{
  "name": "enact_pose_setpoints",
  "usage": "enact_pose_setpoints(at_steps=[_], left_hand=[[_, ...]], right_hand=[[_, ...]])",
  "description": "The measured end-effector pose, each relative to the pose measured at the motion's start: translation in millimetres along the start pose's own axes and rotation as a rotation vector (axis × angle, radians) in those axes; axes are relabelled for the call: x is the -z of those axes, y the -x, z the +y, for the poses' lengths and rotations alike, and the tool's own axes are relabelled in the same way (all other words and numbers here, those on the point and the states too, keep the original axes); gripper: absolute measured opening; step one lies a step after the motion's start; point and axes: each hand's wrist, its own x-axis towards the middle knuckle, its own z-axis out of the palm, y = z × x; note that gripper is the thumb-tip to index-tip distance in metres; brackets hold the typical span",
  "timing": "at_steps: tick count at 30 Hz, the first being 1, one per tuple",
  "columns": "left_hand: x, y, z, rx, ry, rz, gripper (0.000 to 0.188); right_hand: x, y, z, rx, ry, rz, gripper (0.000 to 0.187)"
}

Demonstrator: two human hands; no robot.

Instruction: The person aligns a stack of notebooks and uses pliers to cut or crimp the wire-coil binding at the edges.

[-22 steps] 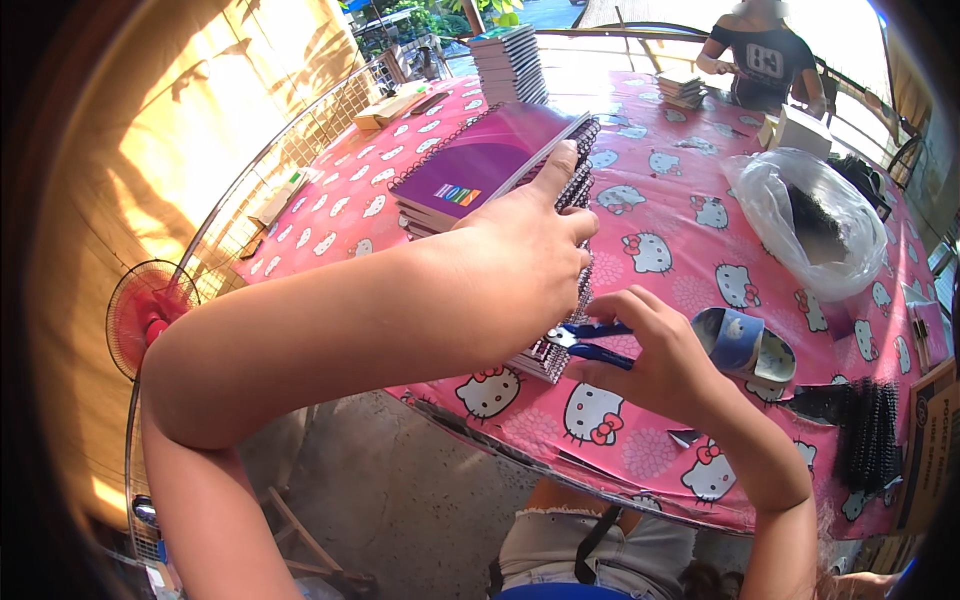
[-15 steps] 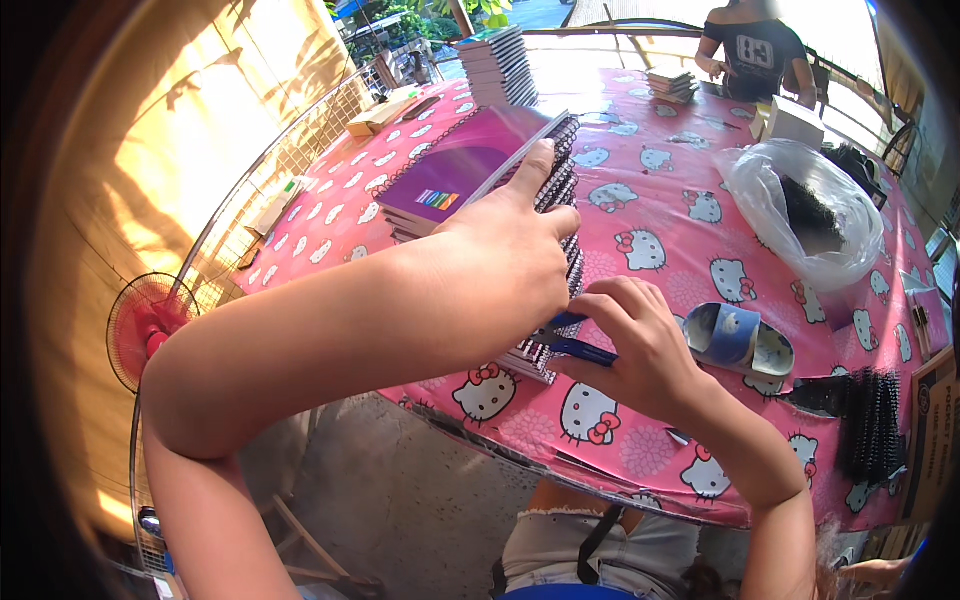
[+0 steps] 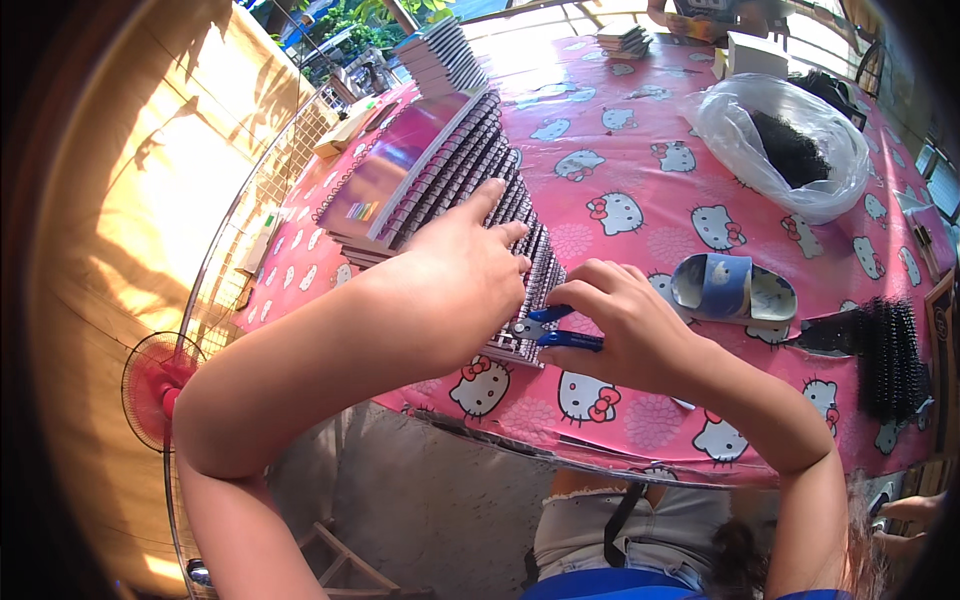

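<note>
A leaning stack of spiral notebooks [image 3: 400,165] with purple covers lies on the table, its coiled spines fanned toward me. Across those coils rests my left hand [image 3: 462,268], fingers stretched and apart. My right hand [image 3: 630,318] is closed around blue-handled cutting pliers [image 3: 572,341]. The pliers' handles are spread, and their metal head is at the near ends of the lower coils. Whether the jaws touch a wire is too small to tell.
A pink cartoon-print cloth [image 3: 640,410] covers the table. Rightward lie a blue slide sandal [image 3: 730,285], a plastic bag [image 3: 830,195] with black coils, and a bundle of black coils [image 3: 890,360]. Another notebook stack [image 3: 445,60] stands behind. A person [image 3: 715,15] is across the table.
The stacked notebooks now appear more fanned out, showing more spines. My left hand has shifted down the coils with fingers more spread. The pliers' head has come into clearer view.
</note>
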Motion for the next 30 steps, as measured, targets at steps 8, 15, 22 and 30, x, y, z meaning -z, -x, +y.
enact_pose_setpoints(at_steps=[8,15,22,30], left_hand=[[-3.8,-0.9,-2.1,0.020,0.111,0.117,0.026],[4.6,-1.8,0.9,0.004,0.074,-0.025,0.028],[-4.5,-0.4,4.5,0.026,0.038,0.085,0.030],[-3.5,0.0,3.7,0.032,0.064,0.076,0.029]], right_hand=[[-3.2,-17.6,1.5,0.032,-0.048,-0.053,0.044],[16.2,-32.9,8.6,-0.909,-1.004,-0.530,0.047],[-4.4,1.4,-6.3,0.045,0.018,0.075,0.044],[14.7,-28.3,-5.3,-0.759,-0.574,-0.538,0.046]])
